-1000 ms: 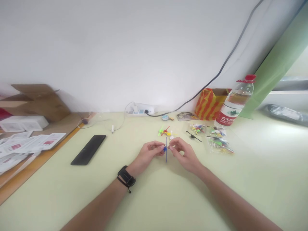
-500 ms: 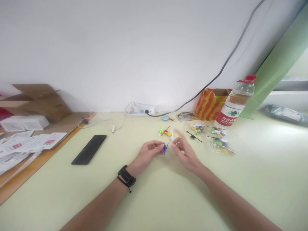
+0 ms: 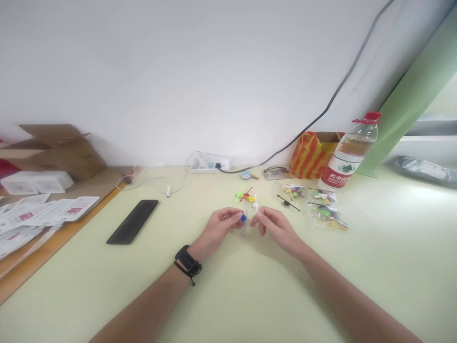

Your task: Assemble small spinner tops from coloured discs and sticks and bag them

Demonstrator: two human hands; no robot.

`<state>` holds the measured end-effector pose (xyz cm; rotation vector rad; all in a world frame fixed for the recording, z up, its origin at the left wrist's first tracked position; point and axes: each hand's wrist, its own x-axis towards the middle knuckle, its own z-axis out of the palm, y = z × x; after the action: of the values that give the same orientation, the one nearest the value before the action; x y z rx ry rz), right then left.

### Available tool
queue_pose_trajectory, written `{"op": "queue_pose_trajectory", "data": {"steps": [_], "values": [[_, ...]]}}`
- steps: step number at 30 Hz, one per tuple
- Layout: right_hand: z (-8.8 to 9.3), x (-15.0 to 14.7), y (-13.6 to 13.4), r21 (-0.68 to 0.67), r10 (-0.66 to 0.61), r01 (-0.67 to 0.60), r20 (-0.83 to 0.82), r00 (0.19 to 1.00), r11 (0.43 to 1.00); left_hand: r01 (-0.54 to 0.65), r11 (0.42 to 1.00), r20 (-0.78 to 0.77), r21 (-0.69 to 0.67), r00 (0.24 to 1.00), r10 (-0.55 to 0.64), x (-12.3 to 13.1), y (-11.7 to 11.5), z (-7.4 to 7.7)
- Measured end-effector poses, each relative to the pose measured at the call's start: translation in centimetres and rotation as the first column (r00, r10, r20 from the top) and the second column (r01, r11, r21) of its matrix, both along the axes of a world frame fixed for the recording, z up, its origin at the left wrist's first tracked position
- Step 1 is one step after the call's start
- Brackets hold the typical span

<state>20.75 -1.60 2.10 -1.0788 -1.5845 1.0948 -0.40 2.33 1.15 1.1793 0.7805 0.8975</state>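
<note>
A small blue plastic arrow spinner is pinched at its round hub between the thumb and fingers of my left hand. Its arrow shows only as a faint upright smear, blurred by motion. My right hand is just right of the spinner, apart from it. Its fingers are curled in towards the thumb and nothing shows in them. Beyond my hands lie loose spinners: a green one, a red one, a yellow one and a white one. A black spinner rests farther right.
Clear bags of coloured spinners lie at the right, before a large water bottle and a striped bag. A power strip sits by the wall. Left are a black flat object, printed cards and a cardboard box.
The blue spinner's arrow was sharp and tilted; now it is blurred. My right hand has lowered slightly, and its fingers, blurred and raised before, are curled in. My left hand has stayed put.
</note>
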Motion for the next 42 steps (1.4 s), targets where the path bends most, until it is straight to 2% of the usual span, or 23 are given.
{"op": "queue_pose_trajectory", "data": {"steps": [10,17,19,21,23,25,26,28,30,32,36,39,42], "values": [[-0.2,-0.1,0.0,-0.020,0.018,-0.018,-0.003,1.000,1.000,0.013,1.000,-0.012,-0.005,1.000,-0.013,0.2,-0.1,0.2],[-0.4,-0.1,0.1,-0.014,0.016,-0.016,0.018,1.000,1.000,0.014,1.000,-0.031,-0.022,0.999,-0.014,-0.1,0.2,-0.4],[-0.8,0.2,0.5,0.010,-0.018,0.018,0.060,0.998,1.000,-0.017,1.000,-0.067,-0.026,0.998,0.015,-0.1,0.3,-0.6],[-1.5,0.8,1.1,0.094,-0.130,0.117,0.146,0.981,0.989,-0.058,0.998,-0.120,-0.021,0.991,0.055,-0.2,0.5,-0.7],[-2.4,1.8,1.9,0.254,-0.342,0.276,0.265,0.902,0.927,-0.088,0.996,-0.177,0.000,0.980,0.087,-0.1,0.7,-0.9],[-3.3,3.1,2.7,0.435,-0.586,0.422,0.374,0.719,0.795,-0.102,0.994,-0.229,0.033,0.968,0.107,-0.1,0.8,-1.1],[-3.7,3.8,3.0,0.487,-0.660,0.458,0.425,0.619,0.743,-0.105,0.993,-0.253,0.060,0.960,0.117,0.0,0.9,-1.3],[-4.3,5.1,3.5,0.525,-0.729,0.507,0.508,0.458,0.684,-0.110,0.984,-0.298,0.143,0.943,0.149,0.0,1.0,-1.8],[-4.7,5.9,3.7,0.500,-0.716,0.521,0.564,0.410,0.692,-0.116,0.960,-0.337,0.256,0.920,0.201,-0.1,1.2,-2.2],[-4.9,6.2,3.7,0.447,-0.661,0.493,0.590,0.464,0.746,-0.113,0.926,-0.371,0.361,0.893,0.253,-0.4,1.4,-2.6],[-5.1,5.2,3.5,0.357,-0.509,0.364,0.559,0.655,0.860,-0.166,0.860,-0.377,0.483,0.847,0.375,-1.1,2.4,-3.1],[-5.3,4.0,3.4,0.329,-0.406,0.265,0.509,0.759,0.906,-0.239,0.833,-0.360,0.498,0.818,0.450,-1.7,3.2,-3.3],[-5.5,3.0,3.6,0.320,-0.350,0.214,0.469,0.811,0.923,-0.273,0.827,-0.354,0.491,0.805,0.476,-1.9,3.4,-3.1]]}}
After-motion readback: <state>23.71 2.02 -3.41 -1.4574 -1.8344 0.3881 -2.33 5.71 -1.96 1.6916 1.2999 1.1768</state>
